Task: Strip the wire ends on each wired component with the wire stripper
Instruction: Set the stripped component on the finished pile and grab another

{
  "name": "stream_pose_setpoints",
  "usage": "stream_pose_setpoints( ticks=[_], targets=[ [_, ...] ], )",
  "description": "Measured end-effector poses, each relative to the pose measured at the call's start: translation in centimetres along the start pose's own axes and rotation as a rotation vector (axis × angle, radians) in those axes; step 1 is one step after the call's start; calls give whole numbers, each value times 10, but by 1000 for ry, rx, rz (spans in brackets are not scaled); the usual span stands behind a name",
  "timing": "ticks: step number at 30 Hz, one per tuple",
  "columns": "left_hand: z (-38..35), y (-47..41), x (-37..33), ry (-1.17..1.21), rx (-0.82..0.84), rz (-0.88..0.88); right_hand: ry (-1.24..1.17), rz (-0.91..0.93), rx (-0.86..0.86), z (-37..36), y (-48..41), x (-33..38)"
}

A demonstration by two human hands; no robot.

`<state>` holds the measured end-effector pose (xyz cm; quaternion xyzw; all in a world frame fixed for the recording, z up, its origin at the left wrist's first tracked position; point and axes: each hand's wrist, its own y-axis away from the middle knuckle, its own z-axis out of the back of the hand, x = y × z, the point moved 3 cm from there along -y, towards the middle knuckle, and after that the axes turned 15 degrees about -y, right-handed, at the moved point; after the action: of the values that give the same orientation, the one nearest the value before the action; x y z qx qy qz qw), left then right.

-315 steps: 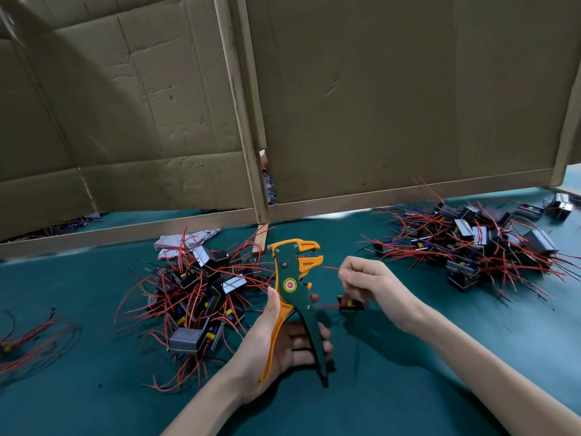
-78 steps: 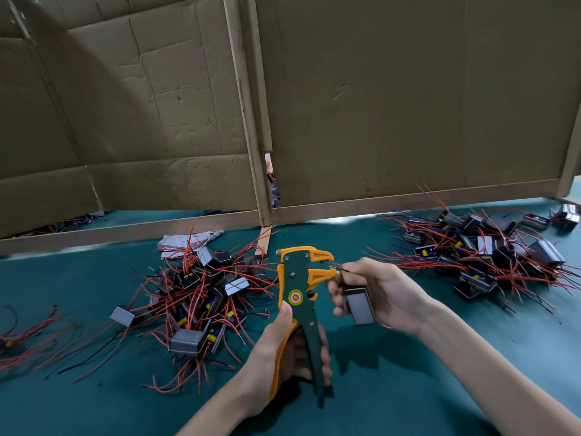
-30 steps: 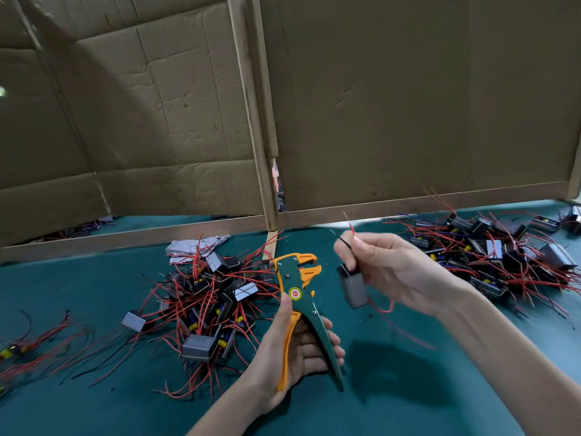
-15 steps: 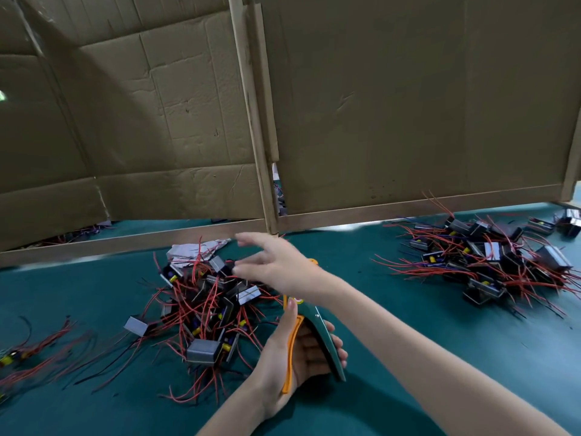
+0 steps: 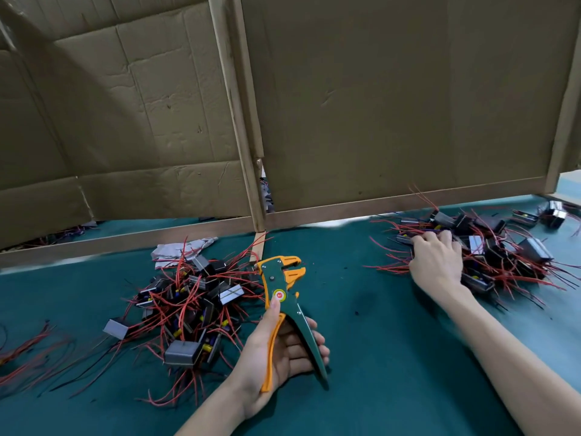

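Note:
My left hand [image 5: 279, 354] grips the green and orange wire stripper [image 5: 283, 283] by its spread handles, jaws pointing up and away, above the green table [image 5: 386, 366]. To its left lies a pile of grey wired components with red wires [image 5: 191, 306]. My right hand [image 5: 435, 262] lies palm down on the near left edge of a second pile of wired components [image 5: 500, 256] at the far right. Its fingers curl into the pile, and whether they grip a component is hidden.
A cardboard wall with wooden battens [image 5: 314, 121] stands along the back of the table. A crumpled white paper [image 5: 176, 250] lies behind the left pile. Loose red wires [image 5: 28, 350] lie at the left edge. Small dark insulation bits [image 5: 356, 311] dot the cloth.
My right hand, which held a component near the stripper and then reached over the left pile with nothing in it, has swung across to the right pile. My left hand keeps the stripper.

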<state>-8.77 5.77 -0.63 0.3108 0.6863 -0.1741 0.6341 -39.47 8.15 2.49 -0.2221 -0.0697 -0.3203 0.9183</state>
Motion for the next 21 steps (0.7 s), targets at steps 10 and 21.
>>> stream_pose_setpoints(
  ticks=[10, 21],
  targets=[
    [2, -1, 2, 5, -27, -21, -252, 117, -247, 13, 3, -9],
    [3, 1, 0, -1, -47, 0, -1502, 205, 395, 22, 48, 64]
  ],
)
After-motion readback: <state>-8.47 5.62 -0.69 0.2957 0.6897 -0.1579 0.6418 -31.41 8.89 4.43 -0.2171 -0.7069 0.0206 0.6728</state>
